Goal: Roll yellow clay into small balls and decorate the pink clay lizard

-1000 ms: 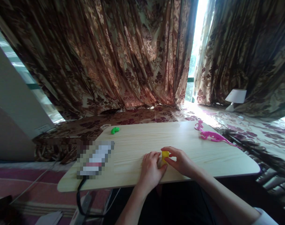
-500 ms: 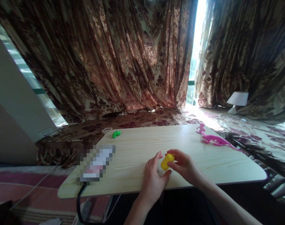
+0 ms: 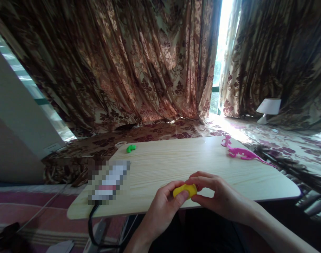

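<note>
A lump of yellow modelling clay (image 3: 177, 190), smooth and oblong, is held sideways near the table's front edge. My left hand (image 3: 164, 202) grips its left part, the thumb pressed on its near face and the fingers behind it. On the other side my right hand (image 3: 215, 191) is closed around the lump's right end, between fingertips above and thumb below. Part of the lump is hidden by the fingers.
On the pale wooden table (image 3: 160, 161) lie a curled green piece (image 3: 131, 148) at the back left and pink shapes (image 3: 243, 153) at the back right. A pixelated flat object (image 3: 110, 182) with a black cable lies left. A white lamp (image 3: 268, 107) stands beyond.
My left hand has closed onto the yellow clay, which was in my right hand alone. The clay has turned from slanted to nearly level and come a little closer to me.
</note>
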`<state>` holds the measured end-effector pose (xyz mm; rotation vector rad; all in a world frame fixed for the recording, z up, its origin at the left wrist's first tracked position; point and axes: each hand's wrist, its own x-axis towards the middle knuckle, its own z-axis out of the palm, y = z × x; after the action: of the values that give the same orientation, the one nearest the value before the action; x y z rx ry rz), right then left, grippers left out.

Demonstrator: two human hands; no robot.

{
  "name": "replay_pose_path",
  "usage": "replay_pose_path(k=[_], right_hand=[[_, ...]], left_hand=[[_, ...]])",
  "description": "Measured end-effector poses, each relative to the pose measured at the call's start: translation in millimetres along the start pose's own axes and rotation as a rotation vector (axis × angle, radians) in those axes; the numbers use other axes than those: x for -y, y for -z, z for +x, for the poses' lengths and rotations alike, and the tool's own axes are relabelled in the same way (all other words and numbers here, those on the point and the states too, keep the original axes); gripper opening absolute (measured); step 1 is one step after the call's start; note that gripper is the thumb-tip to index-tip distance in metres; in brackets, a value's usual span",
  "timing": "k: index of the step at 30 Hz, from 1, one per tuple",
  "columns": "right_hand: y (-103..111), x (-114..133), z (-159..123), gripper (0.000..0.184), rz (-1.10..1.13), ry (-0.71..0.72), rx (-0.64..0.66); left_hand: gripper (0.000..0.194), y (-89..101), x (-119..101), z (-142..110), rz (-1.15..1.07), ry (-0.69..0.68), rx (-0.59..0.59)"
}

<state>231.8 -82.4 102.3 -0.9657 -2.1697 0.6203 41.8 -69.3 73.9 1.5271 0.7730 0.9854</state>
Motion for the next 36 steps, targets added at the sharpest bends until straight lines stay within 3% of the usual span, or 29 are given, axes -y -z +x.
replay_pose_path(k=[6, 9, 15, 20, 24, 27, 30, 33, 35, 36], right_hand=[[3.9, 9.3, 0.7, 0.033, -0.074, 0.047, 0.015], [3.2, 11.5, -0.2, 0.027, -0.103, 0.036, 0.015], [-3.3, 14.0, -1.9, 0.033, -0.148, 0.017, -0.001], [-8.1, 14.0, -1.8, 0.019, -0.109, -0.02, -0.053], [-16.9, 5.9, -2.3, 0.016, -0.015, -0.096, -0.128], [-21.4, -3.4, -1.7, 0.016, 0.203, -0.234, -0.117], [-18.3, -11.7, 1.2, 0.019, 0.544, -0.358, -0.003], [-8.9, -16.9, 3.5, 0.026, 0.809, -0.442, 0.142], [-2.3, -17.9, 1.9, 0.029, 0.867, -0.456, 0.229], [0.4, -17.4, 0.0, 0.032, 0.838, -0.438, 0.245]], left_hand=[[0.029, -4.3, 1.0, 2.8, -0.264, 0.121, 0.034], [0.027, -3.7, 3.1, 2.5, -0.267, 0.146, 0.03], [0.024, -5.5, 3.6, 0.7, -0.363, 0.197, 0.007], [0.023, -10.0, 5.4, -1.6, -0.355, 0.179, -0.039], [0.021, -11.0, 7.8, -1.8, -0.263, 0.122, -0.089], [0.021, -10.6, 7.2, -4.4, -0.062, 0.067, -0.145], [0.015, -10.9, 4.1, -10.4, 0.248, -0.142, -0.201], [0.021, -10.2, 1.9, -16.4, 0.481, -0.423, -0.132], [0.023, -8.2, 2.8, -17.6, 0.515, -0.489, -0.098], [0.022, -6.7, 4.2, -17.1, 0.49, -0.45, -0.117]])
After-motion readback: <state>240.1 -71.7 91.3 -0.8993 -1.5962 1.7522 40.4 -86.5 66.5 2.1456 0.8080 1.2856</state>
